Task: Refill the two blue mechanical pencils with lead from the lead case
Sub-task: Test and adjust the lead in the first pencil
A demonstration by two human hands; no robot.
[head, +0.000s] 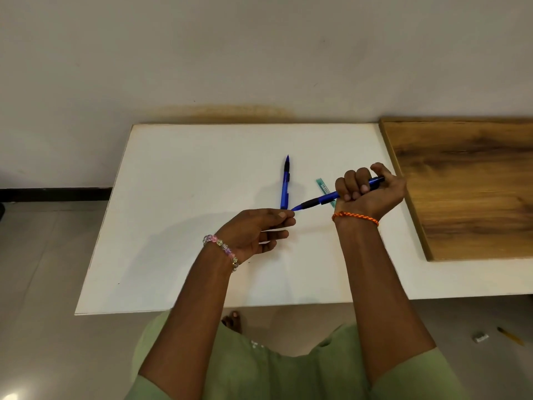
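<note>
Head view, and honestly not much is laid out: a white bench is pushed up against a plain wall, with a wooden board laid over its right side and grey floor seen to the left. One blue pencil is gripped in the right hand, fingers wrapped tight round the barrel and the thumb up by the cap end, tip aimed left. The left hand is pinched at thumb and forefinger right at that tip; a lead is probably held there, but it's too thin to be made out. So the lead looks to be getting fed in through the nose, judged from the pose. The next move would call for a steady, straight push so nothing gets snapped, maybe with the cap pressed to open the clutch. The second pencil is left lying on the bench, tip toward the wall. The green lead case is lying just behind the held pencil, partly hidden.
</note>
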